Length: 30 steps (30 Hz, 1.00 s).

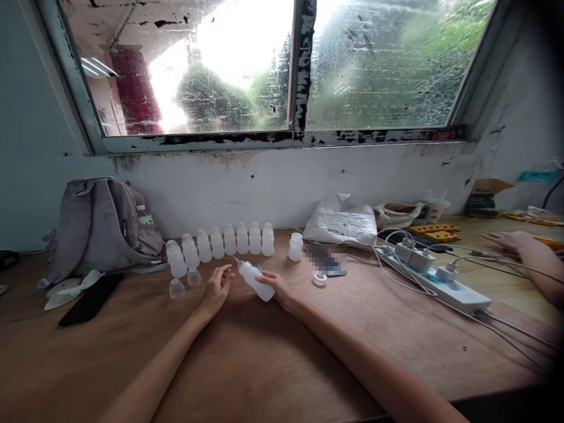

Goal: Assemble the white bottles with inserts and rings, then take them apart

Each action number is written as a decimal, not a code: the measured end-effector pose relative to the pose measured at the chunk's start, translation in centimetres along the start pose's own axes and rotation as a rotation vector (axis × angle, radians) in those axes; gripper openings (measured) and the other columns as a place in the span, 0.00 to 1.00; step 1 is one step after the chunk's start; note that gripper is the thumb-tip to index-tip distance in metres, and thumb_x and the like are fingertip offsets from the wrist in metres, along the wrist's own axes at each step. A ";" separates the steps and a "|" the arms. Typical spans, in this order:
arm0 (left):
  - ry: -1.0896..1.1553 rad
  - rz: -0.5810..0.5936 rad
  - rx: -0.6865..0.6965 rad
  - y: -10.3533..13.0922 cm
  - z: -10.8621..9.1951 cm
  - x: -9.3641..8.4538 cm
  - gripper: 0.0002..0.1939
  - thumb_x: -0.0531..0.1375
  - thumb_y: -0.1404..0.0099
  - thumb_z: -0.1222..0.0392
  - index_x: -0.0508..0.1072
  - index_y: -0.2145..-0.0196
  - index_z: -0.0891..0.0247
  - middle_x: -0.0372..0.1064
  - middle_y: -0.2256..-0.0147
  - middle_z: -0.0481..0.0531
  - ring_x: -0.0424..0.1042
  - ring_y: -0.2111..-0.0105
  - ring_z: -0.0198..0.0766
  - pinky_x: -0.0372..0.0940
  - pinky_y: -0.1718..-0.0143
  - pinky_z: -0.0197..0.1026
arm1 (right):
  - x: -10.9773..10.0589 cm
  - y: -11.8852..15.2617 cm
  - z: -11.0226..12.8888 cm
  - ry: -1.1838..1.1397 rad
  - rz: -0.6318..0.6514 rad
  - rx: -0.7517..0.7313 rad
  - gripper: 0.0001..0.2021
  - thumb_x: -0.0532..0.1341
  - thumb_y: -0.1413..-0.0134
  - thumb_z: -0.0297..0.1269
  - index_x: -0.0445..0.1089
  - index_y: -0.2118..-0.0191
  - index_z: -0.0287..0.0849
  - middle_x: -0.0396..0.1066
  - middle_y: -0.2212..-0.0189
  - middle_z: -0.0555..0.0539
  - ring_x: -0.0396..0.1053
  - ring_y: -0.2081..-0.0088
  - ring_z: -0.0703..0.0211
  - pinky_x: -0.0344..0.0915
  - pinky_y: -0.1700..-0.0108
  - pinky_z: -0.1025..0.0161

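Observation:
My right hand (278,289) is closed around a white baby bottle (256,282), which it holds tilted above the table with the teat end up and to the left. My left hand (219,284) is beside that teat end, apart from it, its fingers loosely bent and nothing visible in them. Two clear bottle caps, a nearer cap (177,288) and a farther cap (194,277), stand to the left of my left hand. Behind runs a row of several capped baby bottles (230,239). An open bottle without a teat (295,247) and a white ring (319,279) are to the right.
A black phone (91,299) and a grey backpack (99,220) are at the left. On the right are a silver bag (341,220), a blurred-out flat object (326,259) and a power strip (458,291) with cables. Another person's hand (511,242) rests farther right.

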State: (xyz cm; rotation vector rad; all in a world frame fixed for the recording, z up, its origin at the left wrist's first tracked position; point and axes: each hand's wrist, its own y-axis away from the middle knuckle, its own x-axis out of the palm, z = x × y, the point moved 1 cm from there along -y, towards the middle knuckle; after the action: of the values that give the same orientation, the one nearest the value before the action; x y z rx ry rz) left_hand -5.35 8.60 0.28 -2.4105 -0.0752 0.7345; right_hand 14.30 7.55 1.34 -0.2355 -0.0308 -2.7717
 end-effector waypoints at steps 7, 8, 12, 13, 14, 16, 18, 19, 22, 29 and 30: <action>-0.803 -0.156 0.080 0.3 3.6 -3.2 0.24 0.47 0.46 0.73 0.61 0.50 0.69 0.53 0.48 0.66 0.52 0.48 0.54 0.49 0.51 0.56 | -1.3 -0.8 -0.3 -0.146 0.027 0.023 0.18 0.54 0.51 0.47 0.63 0.60 0.37 0.67 0.67 0.42 0.66 0.73 0.60 0.60 0.80 0.67; -0.838 -0.151 0.052 0.3 4.2 -3.3 0.25 0.47 0.48 0.75 0.60 0.50 0.70 0.53 0.48 0.67 0.52 0.47 0.55 0.50 0.51 0.56 | -1.3 -0.8 -0.3 -0.134 0.030 0.025 0.18 0.53 0.50 0.47 0.63 0.59 0.37 0.67 0.67 0.42 0.66 0.73 0.60 0.60 0.79 0.67; -0.802 -0.085 0.066 0.3 5.5 -2.8 0.28 0.46 0.52 0.78 0.60 0.51 0.72 0.56 0.50 0.65 0.53 0.48 0.51 0.53 0.51 0.52 | -1.4 -0.8 -0.3 -0.107 0.037 0.028 0.19 0.52 0.50 0.47 0.62 0.58 0.36 0.67 0.66 0.40 0.67 0.72 0.59 0.61 0.79 0.66; -0.758 -0.072 0.093 0.2 5.4 -2.7 0.28 0.46 0.52 0.78 0.61 0.51 0.72 0.56 0.50 0.64 0.54 0.49 0.50 0.54 0.51 0.50 | -1.3 -0.8 -0.3 -0.111 0.039 0.030 0.19 0.52 0.50 0.47 0.62 0.58 0.36 0.67 0.66 0.40 0.67 0.72 0.59 0.61 0.79 0.66; -0.708 -0.064 0.121 0.2 5.3 -2.6 0.28 0.45 0.51 0.79 0.61 0.52 0.71 0.57 0.51 0.63 0.54 0.49 0.48 0.54 0.50 0.49 | -1.3 -0.8 -0.3 -0.119 0.042 0.032 0.19 0.52 0.50 0.46 0.62 0.58 0.36 0.67 0.65 0.40 0.67 0.72 0.59 0.61 0.79 0.67; -0.602 -0.060 0.163 0.0 4.8 -2.3 0.24 0.45 0.48 0.77 0.63 0.53 0.69 0.58 0.53 0.61 0.56 0.50 0.46 0.55 0.50 0.47 | -1.2 -0.7 -0.4 -0.152 0.052 0.023 0.18 0.53 0.51 0.46 0.62 0.59 0.37 0.66 0.65 0.41 0.67 0.72 0.60 0.61 0.79 0.67; -0.497 -0.070 0.176 -0.1 4.1 -2.1 0.19 0.47 0.44 0.73 0.64 0.55 0.67 0.60 0.56 0.59 0.59 0.53 0.45 0.56 0.51 0.47 | -1.2 -0.7 -0.5 -0.190 0.049 0.009 0.16 0.55 0.52 0.45 0.61 0.60 0.39 0.66 0.67 0.43 0.67 0.73 0.60 0.60 0.80 0.68; -0.442 -0.081 0.168 -0.2 3.8 -2.0 0.16 0.49 0.42 0.69 0.65 0.56 0.66 0.61 0.58 0.58 0.60 0.55 0.45 0.57 0.52 0.46 | -1.2 -0.7 -0.6 -0.202 0.042 0.004 0.16 0.56 0.52 0.44 0.60 0.60 0.39 0.66 0.68 0.44 0.67 0.74 0.61 0.60 0.81 0.68; -0.242 -0.122 0.088 -0.3 3.2 -1.8 0.14 0.52 0.41 0.59 0.65 0.57 0.64 0.63 0.60 0.56 0.64 0.60 0.42 0.61 0.58 0.44 | -1.2 -0.7 -0.7 -0.206 0.033 -0.006 0.15 0.58 0.54 0.44 0.59 0.62 0.40 0.67 0.71 0.47 0.67 0.75 0.61 0.60 0.82 0.69; 0.201 -0.179 -0.135 -0.3 2.8 -1.8 0.19 0.50 0.41 0.47 0.63 0.58 0.63 0.67 0.64 0.55 0.69 0.66 0.38 0.62 0.63 0.39 | -0.9 -0.6 -0.8 -0.106 0.042 -0.016 0.15 0.60 0.56 0.43 0.64 0.65 0.38 0.68 0.75 0.46 0.67 0.76 0.61 0.59 0.84 0.70; 0.240 -0.172 -0.145 -0.3 2.8 -1.9 0.20 0.49 0.41 0.46 0.63 0.58 0.63 0.67 0.65 0.54 0.69 0.68 0.38 0.63 0.63 0.39 | -0.8 -0.6 -0.8 -0.087 0.043 -0.013 0.15 0.60 0.57 0.43 0.65 0.64 0.37 0.68 0.75 0.46 0.67 0.76 0.61 0.59 0.84 0.71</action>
State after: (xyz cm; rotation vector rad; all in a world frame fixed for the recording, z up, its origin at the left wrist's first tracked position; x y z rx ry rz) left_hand -8.35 9.88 -0.48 -2.5719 -0.2420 0.3706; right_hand 14.74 8.35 0.45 -0.3564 -0.0298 -2.7179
